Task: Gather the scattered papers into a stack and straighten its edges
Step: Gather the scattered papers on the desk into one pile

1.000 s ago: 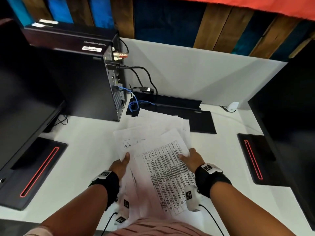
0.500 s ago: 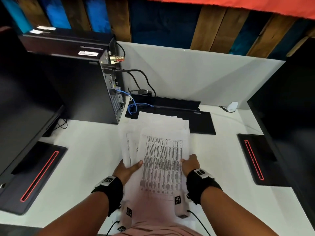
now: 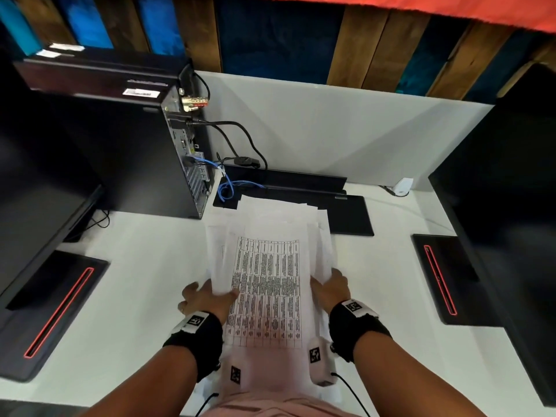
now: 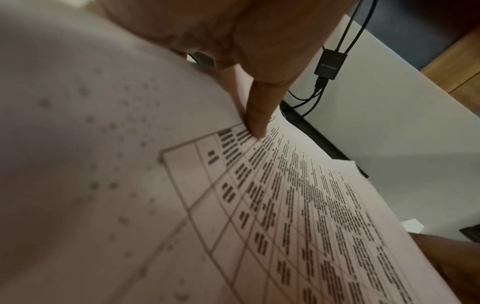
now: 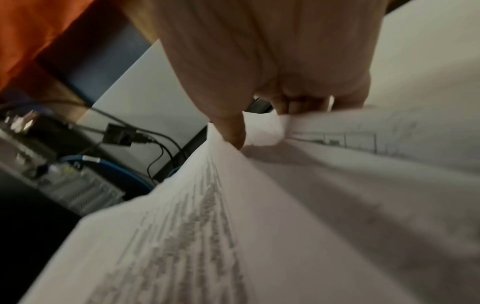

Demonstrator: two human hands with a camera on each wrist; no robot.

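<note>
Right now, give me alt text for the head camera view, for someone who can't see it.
Two hands hold a loose pile of printed papers by its sides over a white desk: left hand with thumb on the top sheet, right hand at the right edge. The edges are still uneven. A black computer tower stands behind on the left.

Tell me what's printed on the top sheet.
A black-ruled table of small text on the top sheet; head view.
</note>
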